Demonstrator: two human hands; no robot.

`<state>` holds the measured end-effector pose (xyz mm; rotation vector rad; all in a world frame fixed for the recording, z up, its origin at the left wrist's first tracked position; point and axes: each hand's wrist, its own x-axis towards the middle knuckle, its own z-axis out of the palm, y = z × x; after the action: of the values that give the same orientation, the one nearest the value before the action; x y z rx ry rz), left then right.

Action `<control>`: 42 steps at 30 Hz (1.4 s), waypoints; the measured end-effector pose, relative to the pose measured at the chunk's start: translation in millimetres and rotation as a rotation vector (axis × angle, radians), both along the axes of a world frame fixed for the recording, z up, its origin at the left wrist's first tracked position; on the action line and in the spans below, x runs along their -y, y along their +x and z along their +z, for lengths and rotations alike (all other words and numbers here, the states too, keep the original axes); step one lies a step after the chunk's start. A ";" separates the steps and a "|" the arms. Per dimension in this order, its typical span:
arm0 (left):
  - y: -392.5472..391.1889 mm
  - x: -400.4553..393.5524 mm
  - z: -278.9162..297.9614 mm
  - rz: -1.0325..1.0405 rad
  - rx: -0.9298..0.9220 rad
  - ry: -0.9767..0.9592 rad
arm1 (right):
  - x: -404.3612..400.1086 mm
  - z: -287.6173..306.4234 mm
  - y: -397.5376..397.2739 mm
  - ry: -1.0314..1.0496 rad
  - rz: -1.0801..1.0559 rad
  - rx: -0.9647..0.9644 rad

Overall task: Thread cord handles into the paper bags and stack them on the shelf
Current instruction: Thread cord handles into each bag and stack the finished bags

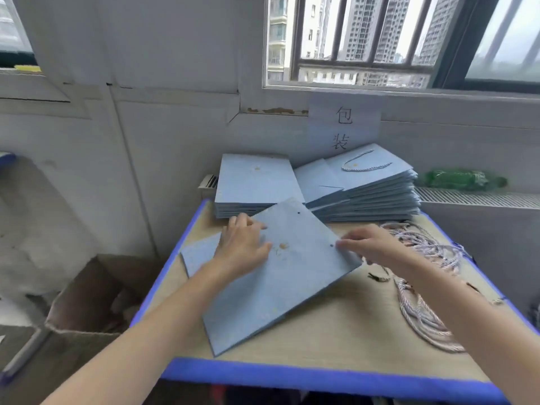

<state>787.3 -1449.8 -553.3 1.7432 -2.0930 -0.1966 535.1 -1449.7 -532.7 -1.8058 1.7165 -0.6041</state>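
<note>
Though flat, pale-blue bag [280, 276], punched.

Soft, even daylight from the barred window [365, 39]; slight blur throughout, wide-angle bending at the edges.

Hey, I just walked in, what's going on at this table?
A person is working on a flat light-blue paper bag lying on a wooden table with blue edging. The left hand rests flat on the bag, while the right hand has its fingertips at the bag's edge beside a punched hole. No cord is threaded in it yet. A loose bundle of pale twisted cord handles lies to the right. Behind are two stacks of blue bags; the right stack's top bag has a handle.
</note>
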 end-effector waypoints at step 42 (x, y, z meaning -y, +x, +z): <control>-41.3 -55.2 -54.3 0.006 0.072 0.035 | -27.7 -63.2 58.2 -0.413 0.482 -0.033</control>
<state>746.0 -1394.6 -607.6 1.8019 -2.1468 -0.1728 593.3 -1422.0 -595.9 -2.4201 1.1564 -0.7550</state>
